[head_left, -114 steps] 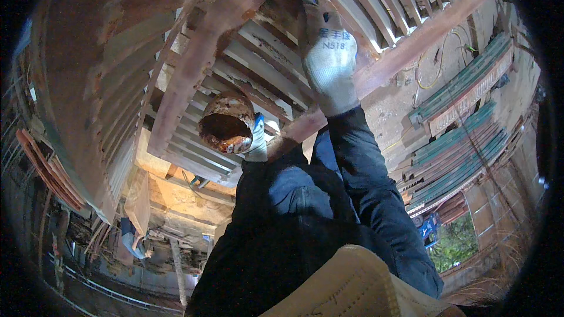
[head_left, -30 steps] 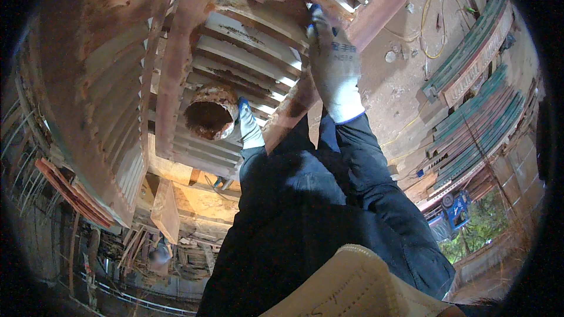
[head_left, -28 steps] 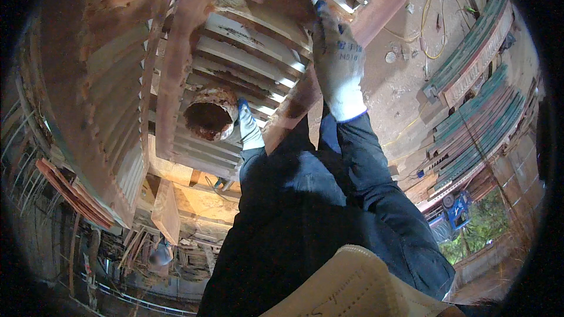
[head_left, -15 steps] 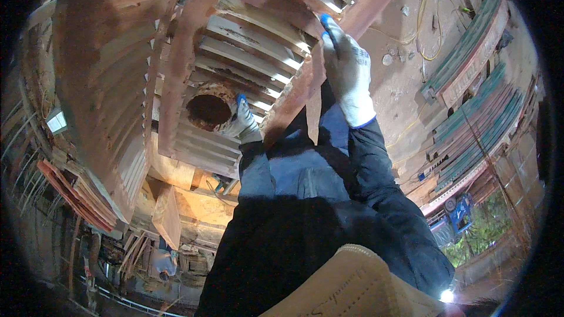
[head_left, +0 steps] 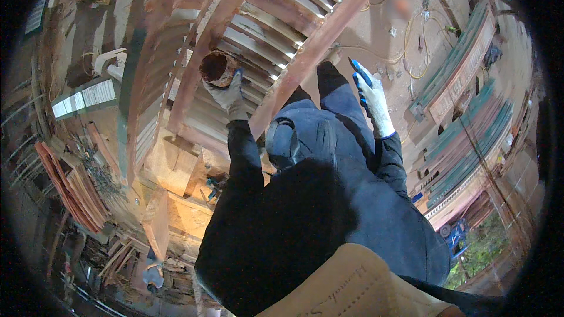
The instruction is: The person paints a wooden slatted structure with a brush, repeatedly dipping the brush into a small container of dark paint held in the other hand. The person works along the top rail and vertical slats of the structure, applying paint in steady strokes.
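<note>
My left hand (head_left: 228, 95), in a white glove, is shut on a rusty round tin (head_left: 215, 68) and holds it up against a slatted wooden frame (head_left: 276, 17). A long reddish beam (head_left: 320, 41) of that frame runs diagonally between my hands. My right hand (head_left: 372, 101), in a white glove with blue fingertips, hangs free to the right of the beam, fingers stretched out and holding nothing. Both dark sleeves rise from the lower edge.
Stacked green-edged panels (head_left: 470, 111) lie at the right, with yellow cable (head_left: 411, 35) on the dusty ground beside them. Reddish boards (head_left: 70, 188) are piled at the left, and pale wooden blocks (head_left: 170, 164) sit below the frame. A tan cloth (head_left: 352, 287) is at the bottom.
My right hand has come off the reddish beam and drawn back to the right, fingers now spread. My left hand still holds the tin, slightly higher in view.
</note>
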`<action>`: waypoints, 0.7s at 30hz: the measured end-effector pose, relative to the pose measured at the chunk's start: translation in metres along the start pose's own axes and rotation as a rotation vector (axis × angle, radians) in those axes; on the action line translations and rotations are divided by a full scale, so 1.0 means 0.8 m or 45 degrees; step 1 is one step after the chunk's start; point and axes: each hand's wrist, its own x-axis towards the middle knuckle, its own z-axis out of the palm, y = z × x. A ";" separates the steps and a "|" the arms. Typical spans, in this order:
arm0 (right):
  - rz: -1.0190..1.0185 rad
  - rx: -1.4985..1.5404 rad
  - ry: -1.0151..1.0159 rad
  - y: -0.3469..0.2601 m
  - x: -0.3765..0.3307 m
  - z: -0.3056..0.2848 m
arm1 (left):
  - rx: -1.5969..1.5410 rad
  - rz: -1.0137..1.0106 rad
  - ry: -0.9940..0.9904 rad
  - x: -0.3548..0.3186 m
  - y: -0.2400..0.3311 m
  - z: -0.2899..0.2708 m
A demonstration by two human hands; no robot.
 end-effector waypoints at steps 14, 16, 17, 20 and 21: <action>-0.349 0.017 -0.278 -0.035 0.154 -0.128 | 0.128 0.426 0.182 0.006 0.046 0.069; -0.338 0.050 -0.334 -0.047 0.184 -0.179 | -0.125 0.231 0.303 -0.023 0.078 0.137; -0.339 0.084 -0.380 -0.061 0.200 -0.197 | -0.243 0.161 0.368 -0.029 0.102 0.166; -0.322 0.142 -0.445 -0.098 0.258 -0.264 | -0.125 -0.019 0.509 -0.051 0.159 0.233; -0.291 0.153 -0.447 -0.110 0.276 -0.281 | -0.009 -0.134 0.579 -0.056 0.177 0.246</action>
